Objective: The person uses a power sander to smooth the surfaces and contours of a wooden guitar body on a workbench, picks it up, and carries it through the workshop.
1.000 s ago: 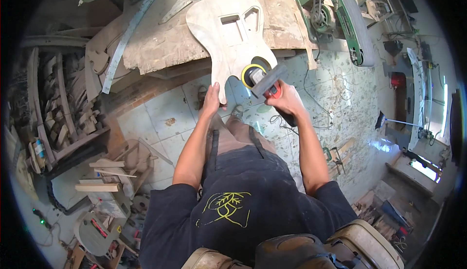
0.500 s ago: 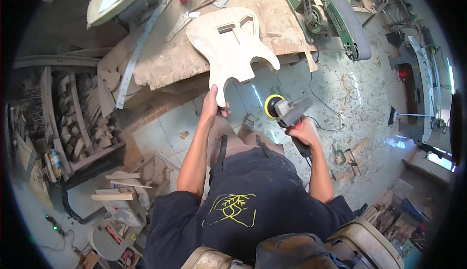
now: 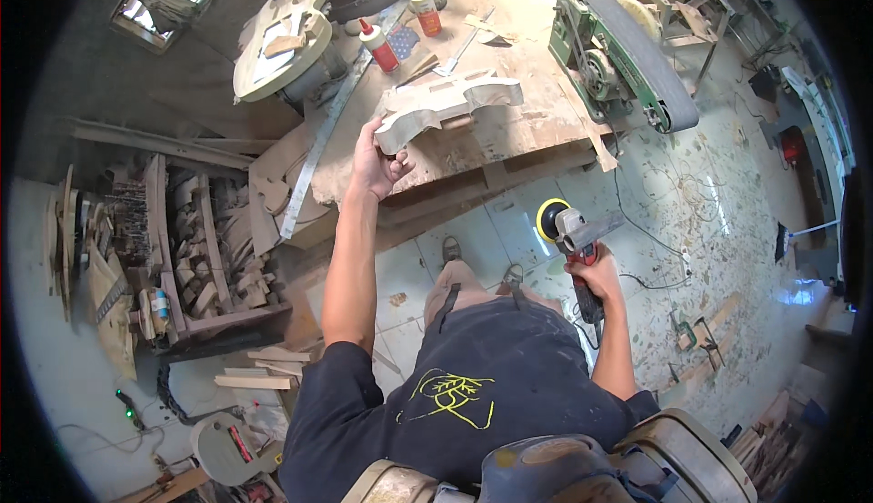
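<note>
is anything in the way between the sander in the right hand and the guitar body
Nothing visible. Between the sander in the right hand and the guitar body held by the left hand, the view shows only an open gap, with floor and the bench's front edge behind it.

Pale tiles cover the blotched workshop floor.
</note>
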A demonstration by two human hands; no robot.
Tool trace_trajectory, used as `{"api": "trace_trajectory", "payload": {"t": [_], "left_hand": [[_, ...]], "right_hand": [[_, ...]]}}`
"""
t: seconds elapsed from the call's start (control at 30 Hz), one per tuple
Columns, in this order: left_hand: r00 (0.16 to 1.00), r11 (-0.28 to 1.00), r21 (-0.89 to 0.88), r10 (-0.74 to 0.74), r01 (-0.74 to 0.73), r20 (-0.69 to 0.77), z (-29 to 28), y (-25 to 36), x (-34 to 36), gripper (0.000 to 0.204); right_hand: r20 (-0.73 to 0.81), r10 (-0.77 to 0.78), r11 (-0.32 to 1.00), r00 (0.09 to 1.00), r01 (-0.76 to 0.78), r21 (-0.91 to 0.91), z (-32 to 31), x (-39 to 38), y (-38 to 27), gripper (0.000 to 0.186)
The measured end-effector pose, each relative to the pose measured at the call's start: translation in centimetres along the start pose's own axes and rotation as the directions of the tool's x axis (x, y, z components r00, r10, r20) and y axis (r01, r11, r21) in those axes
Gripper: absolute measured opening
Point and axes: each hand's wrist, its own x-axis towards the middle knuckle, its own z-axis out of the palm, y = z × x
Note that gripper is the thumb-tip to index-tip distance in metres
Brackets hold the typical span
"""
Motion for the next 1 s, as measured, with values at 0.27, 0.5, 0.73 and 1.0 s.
{"api": "trace_trajectory", "payload": {"t": [0.27,0.5,0.73,1.0], "left_hand": [[1.000,1.000,-0.026,-0.014,0.014,-0.014,0.0,-1.0,0.1,0.055],[0.982,0.986,0.088,-0.150,0.141,0.112,-2.4,-13.5,-0.4,0.066],[0.982,0.974,0.147,-0.180,0.171,0.053,-4.8,-26.9,1.2,0.064],[0.996,0.986,0.147,-0.074,0.082,-0.058,-4.4,-29.8,1.3,0.047]], "right_hand": [[0.000,-0.053,0.995,0.999,0.053,-0.084,0.1,0.2,-0.8,0.044],[-0.043,-0.036,0.977,0.998,0.026,-0.211,1.2,0.2,-2.3,0.049],[0.000,-0.105,0.813,0.994,0.086,-0.575,3.3,3.6,-3.9,0.064],[0.079,-0.086,0.759,0.993,0.116,-0.641,5.6,7.4,-4.5,0.064]]}}
